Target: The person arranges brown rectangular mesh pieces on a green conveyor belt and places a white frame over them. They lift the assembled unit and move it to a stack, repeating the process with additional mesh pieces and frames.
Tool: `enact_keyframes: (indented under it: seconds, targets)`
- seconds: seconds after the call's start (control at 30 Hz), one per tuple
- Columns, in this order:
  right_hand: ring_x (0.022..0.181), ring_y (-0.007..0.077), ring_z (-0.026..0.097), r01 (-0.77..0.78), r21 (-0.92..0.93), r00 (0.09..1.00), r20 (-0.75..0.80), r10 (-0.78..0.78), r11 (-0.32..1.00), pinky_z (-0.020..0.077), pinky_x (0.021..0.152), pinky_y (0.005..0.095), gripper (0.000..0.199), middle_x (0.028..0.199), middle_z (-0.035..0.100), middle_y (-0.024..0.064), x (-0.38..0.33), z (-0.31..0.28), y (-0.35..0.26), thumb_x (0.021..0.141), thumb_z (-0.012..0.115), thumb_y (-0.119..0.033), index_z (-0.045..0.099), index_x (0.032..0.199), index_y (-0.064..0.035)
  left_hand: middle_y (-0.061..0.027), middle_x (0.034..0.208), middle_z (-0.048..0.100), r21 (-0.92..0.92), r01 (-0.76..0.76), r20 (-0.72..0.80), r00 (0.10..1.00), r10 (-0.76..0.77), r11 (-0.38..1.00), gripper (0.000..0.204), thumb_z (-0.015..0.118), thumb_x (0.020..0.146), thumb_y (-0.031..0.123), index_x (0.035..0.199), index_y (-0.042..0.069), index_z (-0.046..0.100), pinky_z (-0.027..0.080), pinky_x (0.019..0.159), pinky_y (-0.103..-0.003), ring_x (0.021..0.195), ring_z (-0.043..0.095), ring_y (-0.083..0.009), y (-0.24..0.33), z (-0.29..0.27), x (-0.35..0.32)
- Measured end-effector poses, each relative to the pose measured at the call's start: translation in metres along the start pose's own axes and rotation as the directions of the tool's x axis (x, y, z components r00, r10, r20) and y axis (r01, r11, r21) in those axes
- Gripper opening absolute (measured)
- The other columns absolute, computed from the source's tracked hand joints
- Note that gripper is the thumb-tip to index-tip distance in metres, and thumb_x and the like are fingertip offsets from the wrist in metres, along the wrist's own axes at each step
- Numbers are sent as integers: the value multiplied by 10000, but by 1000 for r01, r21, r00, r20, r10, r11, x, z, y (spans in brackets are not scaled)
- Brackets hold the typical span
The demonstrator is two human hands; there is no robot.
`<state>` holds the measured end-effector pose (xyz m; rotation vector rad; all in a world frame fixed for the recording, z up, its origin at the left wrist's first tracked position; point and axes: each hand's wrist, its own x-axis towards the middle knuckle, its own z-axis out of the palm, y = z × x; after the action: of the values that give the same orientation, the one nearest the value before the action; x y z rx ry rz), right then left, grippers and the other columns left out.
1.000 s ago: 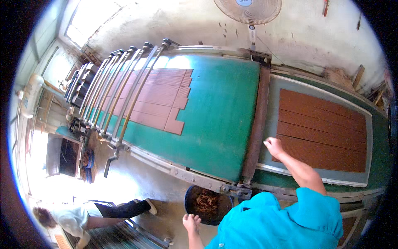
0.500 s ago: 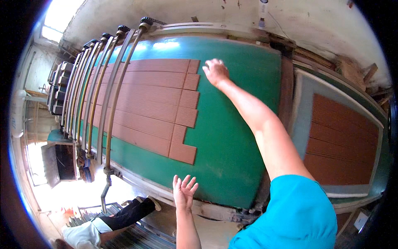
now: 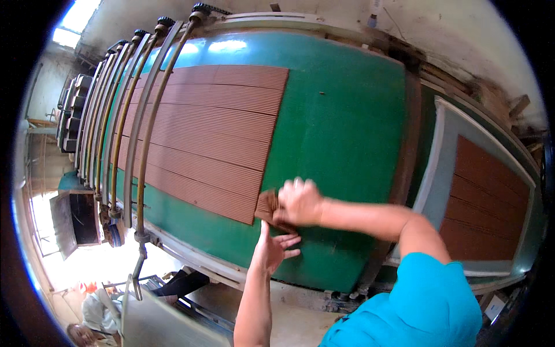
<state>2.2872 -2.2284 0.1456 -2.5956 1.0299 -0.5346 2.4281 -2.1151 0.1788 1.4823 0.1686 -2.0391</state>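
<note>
Brown ridged strips (image 3: 208,133) lie side by side on the green belt (image 3: 335,133), their right-hand ends now forming one straight edge. At the near corner of that edge, my right hand (image 3: 302,202) is closed on a crumpled bunch of brown ridged scraps (image 3: 267,203); motion blurs it somewhat. Just below, my left hand (image 3: 274,250) is held open, thumb up and fingers stretched out under the scraps. Whether the left hand touches them I cannot tell.
Long metal bars and rollers (image 3: 153,115) cross the belt at the left. On the right, a light-rimmed frame (image 3: 430,168) holds more brown sheets (image 3: 485,202). A tiny crumb (image 3: 322,93) lies on the belt. A co-worker (image 3: 101,312) is at the lower left, beside a large pale panel (image 3: 167,321).
My right hand has swept from the far side toward me, and the uneven end pieces have come off the strips into it. My left hand has risen closer. The co-worker has shifted; a panel appears.
</note>
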Motion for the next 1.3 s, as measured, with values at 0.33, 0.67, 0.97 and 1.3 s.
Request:
enact_keyframes:
  seconds: [0.33,0.67,0.97,1.3]
  targets:
    - [703,286,577,145,300,954,209,-214,943,464,538,382,494,767,528,151,-173,-71,-164,652,623,-453,520,828,-3,-49,1344,345,77,-638,-138,754,642,766,630,425,847,552,1327,171,280,366,935,-444,1200,384,-241,-201,8,-146]
    - [758,233,602,184,52,883,430,-188,982,460,651,378,110,729,631,74,-297,-26,-259,681,562,-179,620,668,-86,-300,1316,326,821,-163,-402,516,756,547,524,402,908,301,1306,-31,326,278,996,-447,1237,309,-400,-372,-169,-160]
    - [670,359,586,-787,97,616,69,784,610,466,621,477,233,698,601,147,-552,-107,-148,815,484,-298,592,777,-96,-139,1019,588,483,-781,139,515,846,396,387,437,928,201,1240,-22,380,476,726,-294,851,589,-186,-347,-25,-129]
    - [808,131,554,33,853,-233,514,826,-521,501,608,328,284,901,577,27,-698,-127,-93,816,589,-268,558,1022,-76,-108,1062,553,494,-869,739,445,506,43,391,511,885,100,1251,24,396,464,734,-261,819,564,-153,-322,236,-6]
